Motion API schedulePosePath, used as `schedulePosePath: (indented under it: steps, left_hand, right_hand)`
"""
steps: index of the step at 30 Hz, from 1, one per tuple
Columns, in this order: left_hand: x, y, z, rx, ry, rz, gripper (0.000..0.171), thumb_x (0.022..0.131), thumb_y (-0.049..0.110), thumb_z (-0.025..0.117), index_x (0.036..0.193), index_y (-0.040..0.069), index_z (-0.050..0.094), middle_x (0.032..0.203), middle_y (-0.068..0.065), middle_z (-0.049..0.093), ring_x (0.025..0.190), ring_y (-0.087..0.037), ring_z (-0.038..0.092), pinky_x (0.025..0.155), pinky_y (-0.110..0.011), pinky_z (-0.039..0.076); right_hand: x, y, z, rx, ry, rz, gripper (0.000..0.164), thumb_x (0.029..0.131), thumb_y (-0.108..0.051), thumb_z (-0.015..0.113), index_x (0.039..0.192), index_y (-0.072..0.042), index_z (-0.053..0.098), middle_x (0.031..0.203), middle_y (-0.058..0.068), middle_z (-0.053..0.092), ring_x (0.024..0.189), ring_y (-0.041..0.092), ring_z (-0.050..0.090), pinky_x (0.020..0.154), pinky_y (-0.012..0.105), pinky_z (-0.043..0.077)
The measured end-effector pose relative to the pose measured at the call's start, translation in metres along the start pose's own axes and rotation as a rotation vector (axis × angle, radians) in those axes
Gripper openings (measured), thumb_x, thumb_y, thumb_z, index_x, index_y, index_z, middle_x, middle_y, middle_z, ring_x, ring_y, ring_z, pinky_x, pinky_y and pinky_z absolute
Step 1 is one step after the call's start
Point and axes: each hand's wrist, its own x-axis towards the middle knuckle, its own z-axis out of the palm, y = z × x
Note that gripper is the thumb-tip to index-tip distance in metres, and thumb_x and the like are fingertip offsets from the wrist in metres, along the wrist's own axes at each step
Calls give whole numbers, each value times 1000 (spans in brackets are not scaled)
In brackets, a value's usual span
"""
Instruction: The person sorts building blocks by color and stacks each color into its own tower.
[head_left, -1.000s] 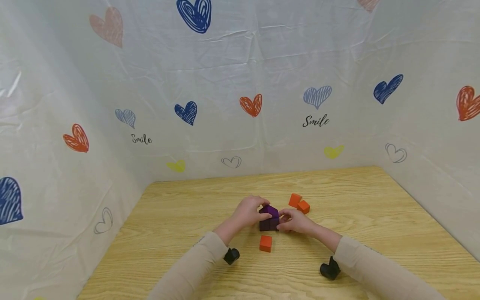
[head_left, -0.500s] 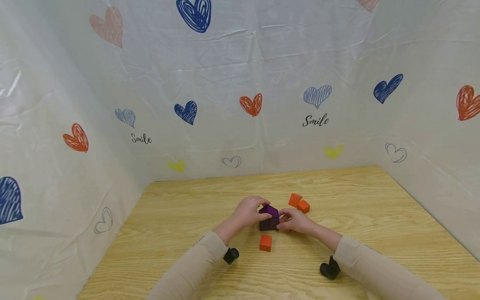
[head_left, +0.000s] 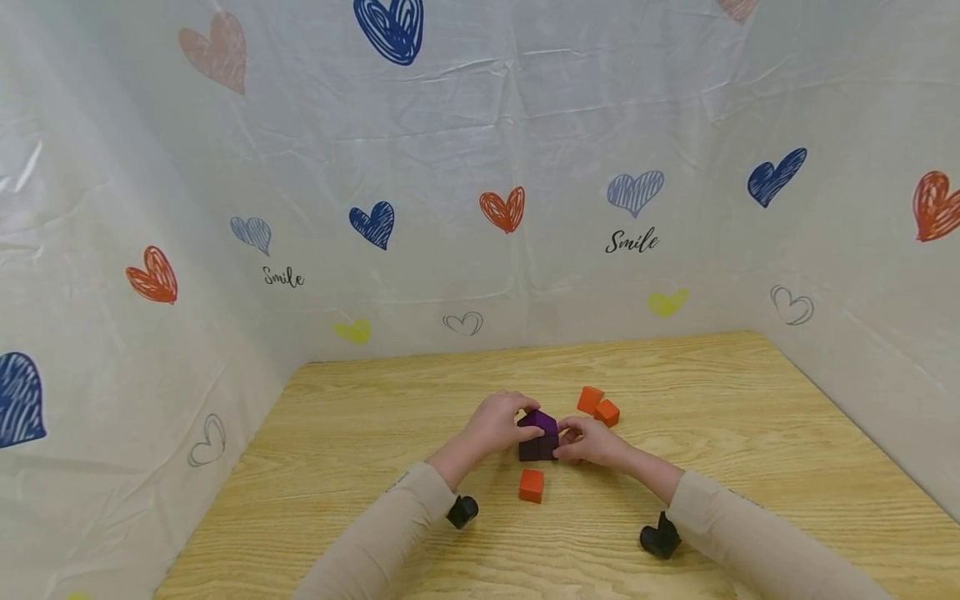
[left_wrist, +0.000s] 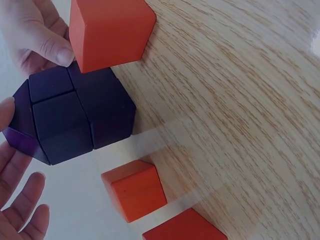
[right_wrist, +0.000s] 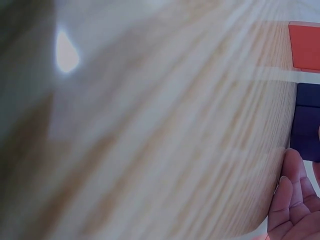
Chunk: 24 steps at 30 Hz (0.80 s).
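Purple blocks (head_left: pixel 539 448) sit pressed together in a small cluster on the table, with a brighter slanted top. My left hand (head_left: pixel 497 423) pinches the top purple block (left_wrist: pixel 21 119) between thumb and fingers. From the other side my right hand (head_left: pixel 590 442) grips the cluster, its thumb (left_wrist: pixel 56 49) at a block's edge. In the right wrist view the purple blocks (right_wrist: pixel 306 120) stand at the right edge, with curled fingers (right_wrist: pixel 292 192) right beside them. My palms and part of the cluster's top are hidden.
An orange block (head_left: pixel 531 486) lies in front of the cluster. Two more, an orange block (head_left: pixel 590 399) and another orange block (head_left: pixel 607 413), lie behind it to the right. Around the wooden table (head_left: pixel 360 417) hangs a white sheet (head_left: pixel 450 125) printed with hearts.
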Motion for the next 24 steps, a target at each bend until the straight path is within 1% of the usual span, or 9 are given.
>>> schedulePosePath:
  steps: [7, 14, 18, 21, 24]
  left_hand:
    - [0, -1, 1, -6, 1, 0, 40, 80, 39, 68, 112, 15, 65, 103, 3, 65, 94, -13, 56, 82, -27, 45]
    - [0, -1, 2, -14, 7, -3, 39, 81, 38, 68, 112, 15, 65, 102, 3, 65, 94, -13, 56, 82, -26, 45]
    - [-1, -1, 2, -19, 11, -2, 40, 80, 38, 68, 112, 15, 65, 102, 3, 65, 94, -13, 56, 82, -27, 45]
    - [-1, -2, 2, -39, 11, 1, 43, 81, 40, 66, 115, 14, 64, 105, 2, 65, 95, -14, 56, 82, -27, 45]
    - [-3, -4, 1, -103, 17, -14, 46, 84, 44, 62, 118, 13, 62, 109, 0, 64, 97, -16, 57, 82, -28, 46]
  right_hand:
    - [-1, -2, 0, 12, 5, 1, 37, 81, -12, 69, 110, 6, 56, 83, 7, 61, 66, 13, 55, 61, 33, 50]
    - [-1, -1, 0, -8, 7, 9, 37, 81, -14, 69, 110, 5, 57, 82, 6, 61, 65, 10, 54, 59, 28, 50]
    - [0, 0, 1, -7, 8, 9, 37, 81, -13, 70, 110, 5, 56, 82, 6, 61, 65, 11, 54, 60, 28, 50]
    - [0, 0, 1, -10, 11, 7, 37, 80, -13, 70, 110, 5, 56, 82, 6, 61, 66, 12, 55, 60, 30, 50]
    - [0, -1, 1, -17, 16, 11, 39, 80, -12, 71, 110, 6, 56, 82, 6, 61, 66, 14, 56, 60, 31, 51]
